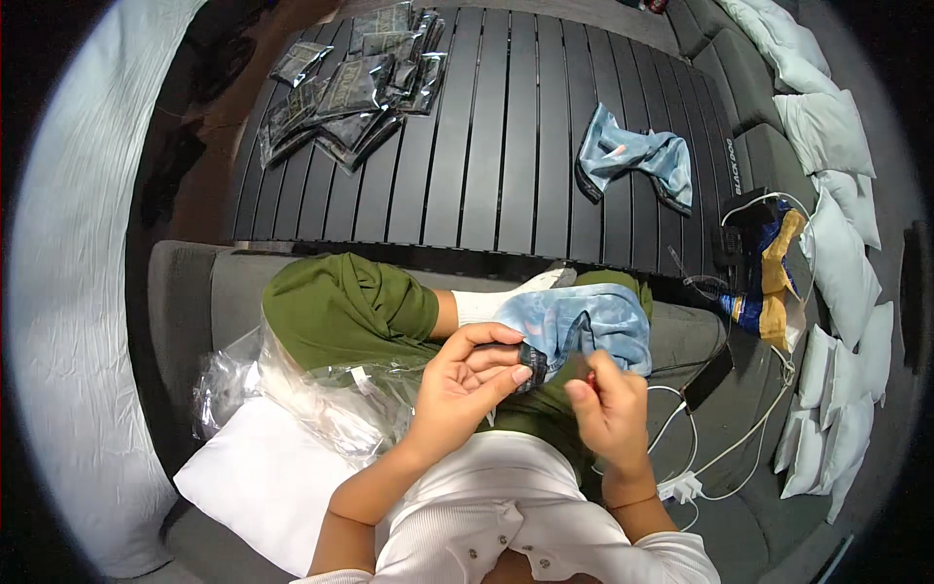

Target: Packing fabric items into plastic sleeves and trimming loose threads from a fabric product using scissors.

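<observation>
A light blue patterned cloth with a black trim lies across my lap, over the green trousers. My left hand pinches its black trim between thumb and fingers. Just right of that trim, my right hand is closed in a fist. A small bit of red shows at its fingers, but I cannot make out what it holds. A second blue cloth with black-edged ends lies crumpled on the right part of the black slatted table.
Several flat dark packets in clear plastic are piled at the table's far left. Crumpled clear bags and a white pillow lie left of me. To my right are a blue and gold bag, white cables and a plug.
</observation>
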`<control>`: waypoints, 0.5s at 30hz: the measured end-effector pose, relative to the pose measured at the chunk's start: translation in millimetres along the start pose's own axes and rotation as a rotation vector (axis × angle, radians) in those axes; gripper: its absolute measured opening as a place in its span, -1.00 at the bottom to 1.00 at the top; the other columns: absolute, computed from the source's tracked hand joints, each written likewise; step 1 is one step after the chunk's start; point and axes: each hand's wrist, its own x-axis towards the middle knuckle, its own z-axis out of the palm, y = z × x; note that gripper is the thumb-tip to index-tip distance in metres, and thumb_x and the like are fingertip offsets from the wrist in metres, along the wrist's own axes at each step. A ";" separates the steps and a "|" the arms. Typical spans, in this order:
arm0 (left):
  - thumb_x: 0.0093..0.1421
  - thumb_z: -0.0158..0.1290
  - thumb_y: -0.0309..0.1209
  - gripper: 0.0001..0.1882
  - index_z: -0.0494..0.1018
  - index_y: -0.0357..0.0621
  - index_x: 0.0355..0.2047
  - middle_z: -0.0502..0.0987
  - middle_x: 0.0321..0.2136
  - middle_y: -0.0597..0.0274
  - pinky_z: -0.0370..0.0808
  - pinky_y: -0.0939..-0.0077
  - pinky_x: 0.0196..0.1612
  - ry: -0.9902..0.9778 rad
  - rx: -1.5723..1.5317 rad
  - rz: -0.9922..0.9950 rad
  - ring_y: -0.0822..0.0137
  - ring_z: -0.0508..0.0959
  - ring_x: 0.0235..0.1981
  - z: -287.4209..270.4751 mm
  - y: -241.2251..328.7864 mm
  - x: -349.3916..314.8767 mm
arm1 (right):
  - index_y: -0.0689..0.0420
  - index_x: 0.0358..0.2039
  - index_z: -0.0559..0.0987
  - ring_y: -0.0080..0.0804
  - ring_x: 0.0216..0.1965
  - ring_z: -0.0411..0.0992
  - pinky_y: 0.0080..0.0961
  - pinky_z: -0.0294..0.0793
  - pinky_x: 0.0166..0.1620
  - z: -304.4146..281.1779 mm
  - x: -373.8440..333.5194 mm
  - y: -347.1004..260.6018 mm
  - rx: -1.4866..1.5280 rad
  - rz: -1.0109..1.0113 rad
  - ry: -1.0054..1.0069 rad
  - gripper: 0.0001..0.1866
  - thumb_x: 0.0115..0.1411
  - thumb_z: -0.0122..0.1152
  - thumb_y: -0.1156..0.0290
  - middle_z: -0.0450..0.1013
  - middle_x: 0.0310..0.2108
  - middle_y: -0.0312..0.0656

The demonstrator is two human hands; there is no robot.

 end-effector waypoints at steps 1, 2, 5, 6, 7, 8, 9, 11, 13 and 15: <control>0.05 0.00 -0.68 -0.66 0.24 -0.29 -0.14 0.41 -0.25 0.17 0.41 0.68 -0.14 0.008 -0.016 0.008 0.52 0.45 -0.25 0.2 -0.5 0.3 | 0.22 -0.61 0.28 -0.46 -0.81 0.06 -0.55 0.05 -0.70 -1.6 0.4 -0.5 0.000 -0.001 -0.002 -0.65 0.09 0.09 0.23 0.09 -0.81 -0.22; 0.05 0.00 -0.68 -0.66 0.24 -0.29 -0.14 0.41 -0.25 0.17 0.41 0.68 -0.14 0.007 -0.017 0.007 0.52 0.45 -0.25 0.5 -0.2 0.6 | 0.22 -0.61 0.27 -0.49 -0.79 0.05 -0.56 0.04 -0.69 -3.2 0.8 -1.2 0.009 0.024 0.024 -0.64 0.09 0.08 0.21 0.08 -0.80 -0.24; 0.06 0.00 -0.66 -0.70 0.27 -0.30 -0.16 0.40 -0.25 0.19 0.40 0.68 -0.15 -0.011 -0.030 0.009 0.54 0.44 -0.26 0.0 0.6 0.7 | 0.22 -0.60 0.26 -0.55 -0.77 0.04 -0.59 0.02 -0.69 -3.1 0.4 1.8 0.007 0.058 0.038 -0.61 0.09 0.09 0.17 0.07 -0.80 -0.27; 0.07 0.00 -0.65 -0.70 0.29 -0.31 -0.15 0.40 -0.24 0.19 0.40 0.69 -0.16 -0.017 -0.031 -0.020 0.54 0.44 -0.27 -1.3 0.6 0.4 | 0.22 -0.60 0.25 -0.55 -0.77 0.03 -0.60 0.01 -0.69 -2.1 0.5 1.7 0.017 0.060 0.008 -0.60 0.08 0.10 0.16 0.06 -0.80 -0.27; 0.08 -0.01 -0.64 -0.71 0.30 -0.32 -0.15 0.40 -0.22 0.20 0.39 0.69 -0.16 -0.023 -0.031 -0.048 0.54 0.44 -0.27 -2.8 0.6 0.1 | 0.22 -0.59 0.25 -0.55 -0.77 0.02 -0.61 0.01 -0.68 -1.2 0.5 1.6 0.026 0.061 -0.023 -0.59 0.08 0.10 0.14 0.05 -0.80 -0.28; 0.08 -0.01 -0.64 -0.71 0.30 -0.32 -0.15 0.40 -0.22 0.20 0.39 0.69 -0.16 -0.022 -0.030 -0.047 0.54 0.44 -0.27 -5.6 0.0 -0.6 | 0.22 -0.59 0.25 -0.55 -0.77 0.02 -0.61 0.01 -0.68 -0.3 0.4 1.7 0.027 0.060 -0.024 -0.59 0.08 0.10 0.14 0.05 -0.80 -0.28; 0.08 -0.01 -0.63 -0.69 0.30 -0.32 -0.12 0.40 -0.21 0.20 0.39 0.70 -0.17 -0.049 -0.019 -0.063 0.54 0.44 -0.27 -9.1 -1.0 -1.3 | 0.22 -0.58 0.25 -0.57 -0.77 0.01 -0.62 0.01 -0.68 0.5 0.4 1.8 0.038 0.058 -0.028 -0.59 0.07 0.10 0.14 0.07 -0.79 -0.29; 0.08 -0.01 -0.63 -0.67 0.30 -0.32 -0.10 0.40 -0.19 0.21 0.39 0.70 -0.18 -0.076 -0.007 -0.078 0.53 0.44 -0.27 -9.9 -0.6 -2.2 | 0.22 -0.58 0.25 -0.59 -0.76 0.00 -0.64 0.00 -0.68 1.2 1.0 3.7 0.049 0.054 -0.033 -0.59 0.07 0.11 0.13 0.09 -0.79 -0.30; 0.08 -0.01 -0.64 -0.63 0.28 -0.32 -0.06 0.39 -0.16 0.23 0.42 0.70 -0.23 -0.017 0.022 -0.006 0.52 0.45 -0.25 -5.3 4.1 -3.4 | 0.22 -0.57 0.27 -0.65 -0.73 0.02 -0.67 0.01 -0.66 0.1 4.7 13.4 0.040 0.057 0.090 -0.61 0.06 0.11 0.15 0.15 -0.76 -0.33; 0.07 -0.01 -0.64 -0.61 0.27 -0.33 -0.04 0.38 -0.14 0.23 0.43 0.70 -0.25 -0.004 0.014 -0.014 0.51 0.46 -0.26 -3.3 11.9 -2.4 | 0.20 -0.50 0.30 -0.71 -0.68 -0.01 -0.74 0.00 -0.62 -2.5 15.2 35.9 -0.001 -0.014 0.193 -0.66 0.01 0.17 0.20 0.21 -0.64 -0.39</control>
